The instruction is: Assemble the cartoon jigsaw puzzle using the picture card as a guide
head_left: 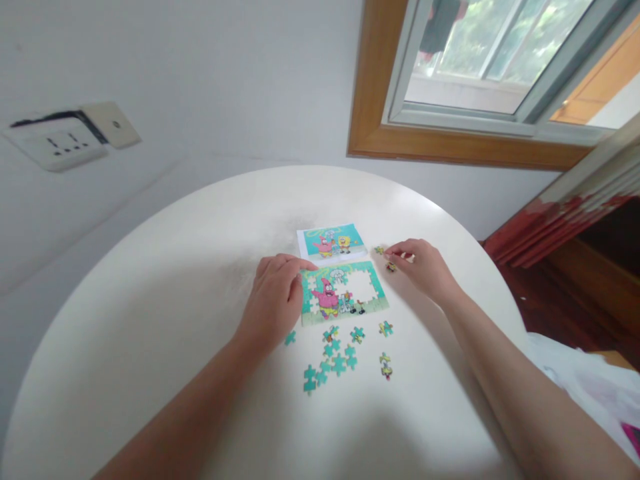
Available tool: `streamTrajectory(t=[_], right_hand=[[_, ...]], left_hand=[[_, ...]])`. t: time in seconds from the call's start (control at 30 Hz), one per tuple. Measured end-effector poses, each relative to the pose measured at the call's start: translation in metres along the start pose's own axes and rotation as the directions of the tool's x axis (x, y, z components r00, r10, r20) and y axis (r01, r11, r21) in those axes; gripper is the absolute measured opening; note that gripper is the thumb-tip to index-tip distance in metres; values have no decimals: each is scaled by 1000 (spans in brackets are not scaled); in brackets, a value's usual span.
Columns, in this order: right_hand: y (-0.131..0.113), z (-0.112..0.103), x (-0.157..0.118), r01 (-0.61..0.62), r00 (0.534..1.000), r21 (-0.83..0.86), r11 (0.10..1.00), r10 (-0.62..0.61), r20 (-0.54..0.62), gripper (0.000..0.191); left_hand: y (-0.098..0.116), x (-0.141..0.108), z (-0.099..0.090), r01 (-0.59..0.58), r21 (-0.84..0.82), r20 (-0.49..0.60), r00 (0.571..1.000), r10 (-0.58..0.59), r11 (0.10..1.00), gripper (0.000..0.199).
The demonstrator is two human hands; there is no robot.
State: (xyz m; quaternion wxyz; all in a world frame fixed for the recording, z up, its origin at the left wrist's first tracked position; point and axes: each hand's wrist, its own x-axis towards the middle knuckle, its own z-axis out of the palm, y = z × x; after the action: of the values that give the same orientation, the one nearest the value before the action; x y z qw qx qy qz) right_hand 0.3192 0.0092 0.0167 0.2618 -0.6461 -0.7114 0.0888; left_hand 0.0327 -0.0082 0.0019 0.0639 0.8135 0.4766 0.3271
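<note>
A partly assembled jigsaw puzzle [327,302] lies on the white round table, with a gap at its upper right and small gaps at its left. My left hand [277,293] rests at its upper left corner, fingers spread, holding nothing. Right of the puzzle, my right hand [417,267] has thumb and fingertips pinched together by small loose pieces [391,267]; what is between them is too small to make out. Behind the puzzle lies a reference picture [334,243] of cartoon figures. Several teal pieces [339,364] and a few yellow pieces [385,367] are scattered in front of the puzzle.
The round white table [150,320] stands against a white wall with a socket [63,143]. A wood-framed window [470,143] is at the upper right, beside a red and white curtain [550,213]. A white plastic bag [585,380] is at the right.
</note>
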Motion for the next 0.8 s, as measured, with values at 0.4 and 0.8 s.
streamTrajectory(t=[0.4,0.8], right_hand=[[-11,1,-4,171,983,110,979,-177,43,19],[-34,18,-21,444,840,149,883,-469,274,24]], left_hand=[[5,-1,3,-39,-33,68,997,41,999,17],[16,-8,7,-172,-42,206,963,177,984,13]])
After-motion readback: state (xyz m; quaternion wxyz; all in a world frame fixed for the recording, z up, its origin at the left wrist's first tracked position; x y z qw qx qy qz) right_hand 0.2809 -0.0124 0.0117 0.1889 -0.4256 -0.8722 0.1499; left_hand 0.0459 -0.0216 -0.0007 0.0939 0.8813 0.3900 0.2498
